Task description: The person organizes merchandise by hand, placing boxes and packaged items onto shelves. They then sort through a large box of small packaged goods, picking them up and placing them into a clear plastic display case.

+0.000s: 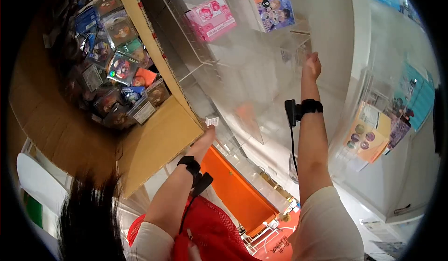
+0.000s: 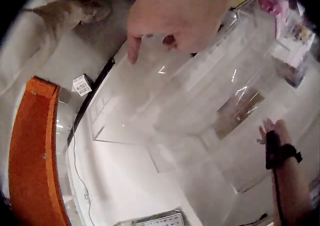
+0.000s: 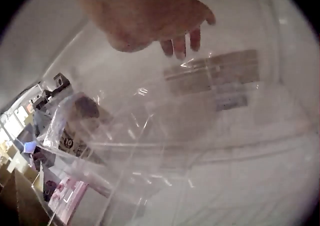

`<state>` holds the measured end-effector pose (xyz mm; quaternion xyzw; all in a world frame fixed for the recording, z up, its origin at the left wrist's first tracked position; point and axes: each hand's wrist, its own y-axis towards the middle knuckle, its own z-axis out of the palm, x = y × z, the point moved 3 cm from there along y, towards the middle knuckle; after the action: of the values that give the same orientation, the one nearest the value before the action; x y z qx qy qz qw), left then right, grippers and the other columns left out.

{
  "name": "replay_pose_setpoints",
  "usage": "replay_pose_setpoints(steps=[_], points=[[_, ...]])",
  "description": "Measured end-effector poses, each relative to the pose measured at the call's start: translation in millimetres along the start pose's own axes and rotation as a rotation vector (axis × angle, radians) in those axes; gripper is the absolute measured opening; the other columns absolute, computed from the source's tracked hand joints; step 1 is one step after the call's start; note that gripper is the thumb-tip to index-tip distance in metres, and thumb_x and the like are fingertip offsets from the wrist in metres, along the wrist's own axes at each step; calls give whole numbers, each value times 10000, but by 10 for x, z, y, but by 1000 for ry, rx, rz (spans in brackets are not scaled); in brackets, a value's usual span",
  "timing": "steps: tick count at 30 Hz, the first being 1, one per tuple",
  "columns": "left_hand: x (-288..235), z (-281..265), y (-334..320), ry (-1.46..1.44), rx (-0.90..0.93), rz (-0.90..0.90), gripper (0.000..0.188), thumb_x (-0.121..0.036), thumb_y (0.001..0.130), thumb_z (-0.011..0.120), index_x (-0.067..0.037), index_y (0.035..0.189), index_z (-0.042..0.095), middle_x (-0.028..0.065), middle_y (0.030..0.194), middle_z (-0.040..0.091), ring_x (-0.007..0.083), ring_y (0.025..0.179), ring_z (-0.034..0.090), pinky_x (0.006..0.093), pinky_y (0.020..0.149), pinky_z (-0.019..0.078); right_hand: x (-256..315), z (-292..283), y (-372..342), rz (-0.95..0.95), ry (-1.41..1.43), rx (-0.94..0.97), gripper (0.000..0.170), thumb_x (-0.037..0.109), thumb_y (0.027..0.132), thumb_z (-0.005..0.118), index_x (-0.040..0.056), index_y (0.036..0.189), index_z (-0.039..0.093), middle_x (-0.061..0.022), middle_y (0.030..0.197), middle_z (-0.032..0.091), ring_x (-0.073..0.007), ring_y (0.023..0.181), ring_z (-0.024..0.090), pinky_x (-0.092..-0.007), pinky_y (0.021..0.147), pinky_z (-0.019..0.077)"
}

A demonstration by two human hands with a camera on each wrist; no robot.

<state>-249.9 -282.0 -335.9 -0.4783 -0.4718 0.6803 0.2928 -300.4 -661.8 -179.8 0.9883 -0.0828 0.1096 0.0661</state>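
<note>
In the head view my left hand (image 1: 206, 134) is beside the cardboard box's edge, just below a small white printed label (image 1: 212, 121). One finger points down in front of clear acrylic (image 2: 150, 86) in the left wrist view, and its other fingers are partly hidden. My right hand (image 1: 312, 67) reaches far forward over the shelf. Its fingers (image 3: 180, 47) hang loosely bent, close to a brown strip (image 3: 215, 72) seen through clear plastic. Nothing shows in its grasp.
The open cardboard box (image 1: 158, 144) at left holds many small wrapped badges and packets. A pink box (image 1: 212, 19) and a purple picture box (image 1: 274, 11) stand on the shelf. An orange panel (image 1: 235, 188) lies below, with a peach box (image 1: 368, 132) at right.
</note>
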Motion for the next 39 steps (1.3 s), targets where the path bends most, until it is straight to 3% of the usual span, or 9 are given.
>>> replay_pose_setpoints(steps=[3,6,13,16,22,25,28,35,39], points=[[99,-126,-57,-220,-57,101,471,-235,768,534,-7,1151,380,98,1090,457,247,1006,444,326,885,342,-286,-23,143,-134,-3,58,440,430,805,382,74,879,630,-137,848,623,-328,812,566,-381,740,414],[-18,-393,-239,84,-127,242,402,-146,765,542,-23,1120,401,76,1022,480,213,872,497,320,770,431,-354,-36,145,-133,44,84,430,425,782,424,58,848,636,-135,808,626,-303,773,575,-364,714,421],[345,-328,-51,-270,-110,201,316,-229,742,574,-54,997,513,100,940,549,232,900,524,323,796,407,-294,-287,-97,-121,482,308,262,284,755,556,56,860,632,-108,741,612,-202,724,575,-292,691,433],[481,-290,28,-247,-104,218,322,-237,747,567,-59,1009,508,92,946,543,226,904,521,324,801,403,-229,-322,-243,-310,273,247,215,230,759,574,43,849,632,-88,770,618,-169,732,576,-274,694,438],[578,-243,161,-209,-102,219,320,-243,759,552,-59,1015,500,78,945,532,221,887,522,319,795,400,-414,-71,-25,-389,27,178,262,237,776,586,3,890,612,-81,860,626,-179,789,586,-282,727,444],[275,-377,-97,-298,-28,163,307,-237,762,550,-55,1004,500,76,926,530,216,868,520,313,781,402,-356,-123,-196,-321,273,262,333,259,786,577,-1,994,568,-127,932,606,-233,858,569,-306,792,423],[38,-419,-245,-363,12,132,291,-230,762,551,-52,988,504,76,898,529,203,849,517,302,768,404,-287,-277,-497,-496,192,47,376,231,798,565,-6,1084,506,-158,1054,547,-267,981,504,-323,871,371],[112,-397,-157,-220,-73,177,295,-232,758,544,-40,979,507,103,864,532,215,860,519,299,778,398,-1119,-630,-2442,-223,89,44,660,148,738,611,-49,1245,236,-226,1297,213,-340,1223,191,-399,1009,169],[520,0,210,-229,-131,282,324,-207,740,545,-28,999,470,144,919,523,292,878,512,310,779,398,-1766,-479,-2952,583,282,193,705,286,756,599,-3,1284,232,-159,1309,257,-300,1208,264,-391,978,228]])
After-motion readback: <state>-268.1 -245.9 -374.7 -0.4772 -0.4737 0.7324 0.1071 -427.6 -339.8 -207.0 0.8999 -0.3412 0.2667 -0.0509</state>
